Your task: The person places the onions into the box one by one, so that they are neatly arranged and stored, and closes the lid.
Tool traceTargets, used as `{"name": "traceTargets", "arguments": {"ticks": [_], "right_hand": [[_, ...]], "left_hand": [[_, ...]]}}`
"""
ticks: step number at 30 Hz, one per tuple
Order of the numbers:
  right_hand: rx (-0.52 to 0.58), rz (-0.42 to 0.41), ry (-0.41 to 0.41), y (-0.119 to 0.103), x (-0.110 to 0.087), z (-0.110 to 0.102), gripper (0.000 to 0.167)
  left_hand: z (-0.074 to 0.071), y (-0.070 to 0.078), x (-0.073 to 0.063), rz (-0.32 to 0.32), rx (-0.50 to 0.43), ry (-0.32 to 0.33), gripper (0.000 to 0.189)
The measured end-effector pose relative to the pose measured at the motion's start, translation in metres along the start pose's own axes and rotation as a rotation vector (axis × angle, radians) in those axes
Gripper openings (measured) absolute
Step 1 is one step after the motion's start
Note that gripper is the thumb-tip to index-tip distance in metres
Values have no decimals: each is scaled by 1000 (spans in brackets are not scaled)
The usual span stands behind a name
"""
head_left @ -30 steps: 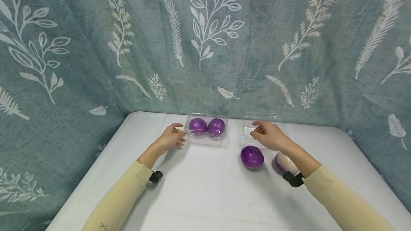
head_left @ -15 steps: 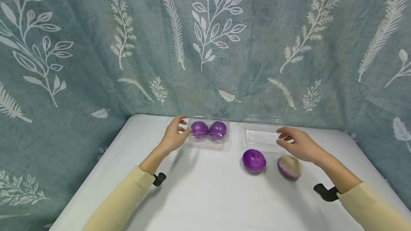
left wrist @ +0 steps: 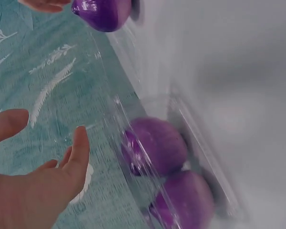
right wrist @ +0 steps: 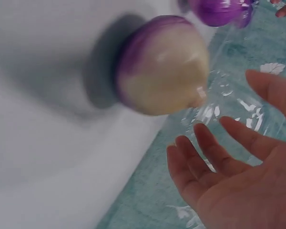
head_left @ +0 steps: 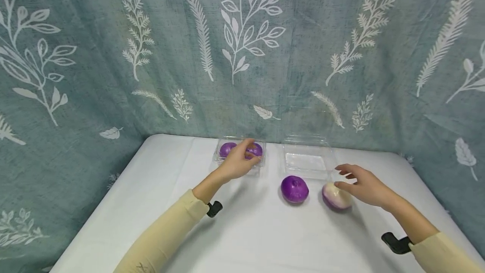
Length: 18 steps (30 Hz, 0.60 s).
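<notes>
My left hand (head_left: 235, 162) hovers over a lidded clear plastic container (head_left: 219, 158), fingers loosely bent and holding nothing. Two purple onions (left wrist: 155, 145) sit side by side inside it; in the head view the hand partly covers the right one. In the left wrist view the thumb and fingers of the left hand (left wrist: 47, 193) are spread apart. My right hand (head_left: 363, 185) is just above a purple-and-cream round vegetable like a turnip (head_left: 335, 197). In the right wrist view its fingers (right wrist: 214, 150) are relaxed and parted beside the vegetable's pointed tip, gripping nothing.
Left of the turnip-like vegetable, a single purple onion (head_left: 294, 188) lies on the white table (head_left: 250, 231). Behind them stands a second clear container (head_left: 305, 162) with its lid raised and nothing inside. A green leaf-patterned curtain (head_left: 212, 54) hangs along the back edge.
My left hand has moved right from the closed container's left side to over it. My right hand has moved right and nearer, from the opened container to above the turnip-like vegetable.
</notes>
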State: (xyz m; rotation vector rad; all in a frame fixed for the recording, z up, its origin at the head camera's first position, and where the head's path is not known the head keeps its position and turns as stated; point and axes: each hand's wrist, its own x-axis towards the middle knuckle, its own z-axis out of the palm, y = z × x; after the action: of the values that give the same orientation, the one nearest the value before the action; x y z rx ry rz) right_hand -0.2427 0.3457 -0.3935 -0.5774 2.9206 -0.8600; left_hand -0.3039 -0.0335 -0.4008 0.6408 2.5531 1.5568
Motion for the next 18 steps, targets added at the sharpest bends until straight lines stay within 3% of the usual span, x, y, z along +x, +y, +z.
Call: {"name": "traceTargets", "arguments": {"ticks": [7,11,18], "right_hand": [[92,20,-86,23,-13,3,77],[146,53,-130,33,-14,8,89],[177,95,-156,45,-15,19,92]], "left_hand": [[26,16,17,-82,7,-155,77],[40,23,26,-145,6,-192,78],[61,25,38,-273,-6,-282,70]]}}
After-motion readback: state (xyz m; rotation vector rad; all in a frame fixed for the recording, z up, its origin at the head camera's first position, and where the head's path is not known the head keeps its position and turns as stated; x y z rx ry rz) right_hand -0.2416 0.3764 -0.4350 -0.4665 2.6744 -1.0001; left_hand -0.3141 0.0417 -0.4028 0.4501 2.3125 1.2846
